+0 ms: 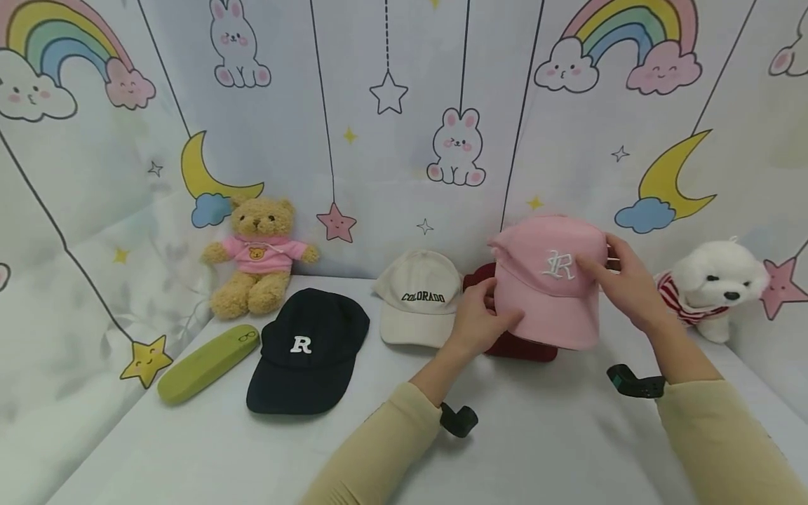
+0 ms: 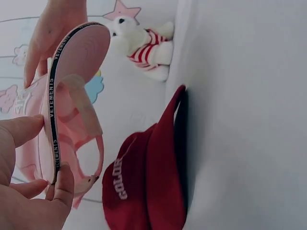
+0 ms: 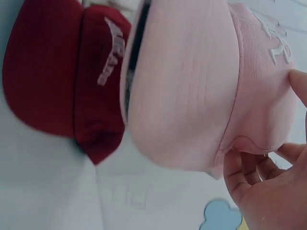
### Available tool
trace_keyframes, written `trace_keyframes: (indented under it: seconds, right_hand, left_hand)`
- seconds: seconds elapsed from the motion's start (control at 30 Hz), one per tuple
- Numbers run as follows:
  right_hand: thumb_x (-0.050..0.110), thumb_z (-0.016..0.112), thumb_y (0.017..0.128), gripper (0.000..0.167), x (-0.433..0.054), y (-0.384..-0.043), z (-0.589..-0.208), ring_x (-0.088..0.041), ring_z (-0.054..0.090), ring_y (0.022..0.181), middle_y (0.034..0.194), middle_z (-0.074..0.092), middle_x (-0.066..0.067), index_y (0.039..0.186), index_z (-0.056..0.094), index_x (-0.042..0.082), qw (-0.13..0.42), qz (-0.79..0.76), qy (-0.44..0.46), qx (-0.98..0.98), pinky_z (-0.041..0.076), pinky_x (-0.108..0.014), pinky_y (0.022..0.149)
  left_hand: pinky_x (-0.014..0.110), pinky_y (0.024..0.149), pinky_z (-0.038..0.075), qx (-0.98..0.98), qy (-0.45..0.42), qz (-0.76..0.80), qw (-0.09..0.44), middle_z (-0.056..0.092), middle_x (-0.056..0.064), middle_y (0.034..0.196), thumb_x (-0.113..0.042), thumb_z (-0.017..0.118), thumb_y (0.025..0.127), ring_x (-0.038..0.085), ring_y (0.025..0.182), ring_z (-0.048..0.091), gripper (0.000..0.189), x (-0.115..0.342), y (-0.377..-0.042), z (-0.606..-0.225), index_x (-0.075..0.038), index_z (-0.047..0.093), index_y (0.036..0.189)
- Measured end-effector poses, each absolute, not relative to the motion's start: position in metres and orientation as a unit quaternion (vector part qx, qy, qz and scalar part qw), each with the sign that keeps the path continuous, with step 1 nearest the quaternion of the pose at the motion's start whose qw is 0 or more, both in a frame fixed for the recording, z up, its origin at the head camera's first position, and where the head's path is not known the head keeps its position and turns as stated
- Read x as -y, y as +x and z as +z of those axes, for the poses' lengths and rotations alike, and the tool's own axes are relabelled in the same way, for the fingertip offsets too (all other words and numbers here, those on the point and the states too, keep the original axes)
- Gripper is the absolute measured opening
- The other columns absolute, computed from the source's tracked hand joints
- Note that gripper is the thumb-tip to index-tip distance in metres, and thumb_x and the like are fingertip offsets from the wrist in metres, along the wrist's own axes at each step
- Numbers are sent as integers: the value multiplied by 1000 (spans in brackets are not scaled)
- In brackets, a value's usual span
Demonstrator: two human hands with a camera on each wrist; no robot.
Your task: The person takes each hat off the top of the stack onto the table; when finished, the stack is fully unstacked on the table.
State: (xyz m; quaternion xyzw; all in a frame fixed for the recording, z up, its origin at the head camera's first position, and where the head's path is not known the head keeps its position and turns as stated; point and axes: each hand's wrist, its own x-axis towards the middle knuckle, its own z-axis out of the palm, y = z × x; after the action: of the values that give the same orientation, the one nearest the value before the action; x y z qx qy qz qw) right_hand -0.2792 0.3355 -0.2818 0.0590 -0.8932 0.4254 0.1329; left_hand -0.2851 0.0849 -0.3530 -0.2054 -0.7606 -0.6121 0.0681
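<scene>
Both hands hold a pink baseball cap (image 1: 546,315) with a white embroidered letter, raised above the table in front of a dark red cap (image 1: 527,348). On one side, the left hand (image 1: 482,319) pinches the cap's edge near the brim. The right hand (image 1: 628,284) grips the opposite side, its thumb on the front panel near the letter. Seen from the left wrist, the pink cap's underside shows a black band with white lettering (image 2: 52,98). In the right wrist view the red cap (image 3: 53,72) rests on the table beyond the pink brim.
Left of the red cap lies a cream cap (image 1: 419,298) reading COLORADO, then a black cap (image 1: 309,351) and a green elongated case (image 1: 208,365). A teddy bear (image 1: 259,259) sits at the back left, a white plush dog (image 1: 719,284) at the right. A printed cloth backdrop borders the table.
</scene>
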Motion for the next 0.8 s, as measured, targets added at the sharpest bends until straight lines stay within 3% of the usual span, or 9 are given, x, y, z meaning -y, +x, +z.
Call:
trace_keyframes:
  seconds: [0.1, 0.17, 0.27, 0.33, 0.4, 0.47, 0.57, 0.8]
  right_hand:
    - [49, 50, 103, 84, -347, -279, -283, -49, 34, 131, 150, 30, -30, 162, 8, 6, 134, 430, 50, 891, 37, -70, 100]
    - [48, 49, 104, 82, -355, -278, -285, -49, 35, 129, 149, 31, -30, 161, 9, 6, 137, 427, 47, 892, 41, -65, 99]
    - [46, 49, 104, 80, -366, -278, -289, -47, 37, 125, 148, 31, -30, 161, 10, 5, 143, 423, 39, 894, 54, -38, 91]
    - [45, 48, 105, 79, -372, -277, -293, -45, 38, 122, 147, 32, -30, 161, 11, 4, 146, 421, 35, 895, 51, -22, 80]
    - [44, 46, 105, 78, -379, -276, -296, -46, 37, 121, 147, 30, -32, 161, 10, 3, 144, 425, 26, 893, 51, -27, 82]
    - [43, 45, 106, 77, -386, -275, -298, -47, 36, 122, 148, 29, -34, 161, 8, 3, 144, 424, 16, 894, 51, -46, 91]
    - [44, 43, 106, 77, -397, -273, -302, -46, 34, 122, 150, 26, -34, 161, 7, 4, 146, 425, -3, 893, 43, -63, 96]
    - [51, 45, 104, 82, -418, -274, -312, -32, 35, 120, 149, 24, -29, 162, 6, 8, 141, 473, -45, 869, 34, -52, 112]
  left_hand:
    - [18, 72, 52, 761, -200, -613, 73, 54, 3, 120, -22, 81, 85, 6, 89, 56, 71, -100, -284, -356, -1, 50, 145]
    - [17, 71, 51, 762, -195, -613, 77, 54, 4, 122, -22, 82, 84, 6, 86, 56, 70, -110, -284, -358, -2, 51, 144]
    - [16, 73, 50, 766, -188, -609, 88, 54, 4, 126, -22, 82, 84, 5, 89, 54, 69, -125, -283, -364, -3, 53, 143]
    - [17, 74, 50, 767, -183, -608, 94, 54, 3, 127, -22, 83, 83, 5, 94, 54, 68, -135, -282, -369, -4, 54, 142]
    - [17, 76, 49, 769, -177, -606, 101, 55, 0, 123, -23, 83, 83, 5, 99, 52, 66, -146, -281, -373, -5, 55, 141]
    - [18, 79, 49, 771, -169, -605, 105, 55, -2, 118, -23, 83, 82, 5, 102, 51, 65, -158, -279, -377, -6, 57, 139]
    - [20, 85, 48, 777, -152, -602, 107, 54, -4, 116, -24, 83, 81, 4, 105, 51, 64, -176, -276, -381, -7, 58, 137]
    - [22, 95, 45, 788, -123, -594, 104, 55, -4, 120, -23, 84, 78, 7, 113, 52, 65, -207, -273, -389, -8, 60, 136]
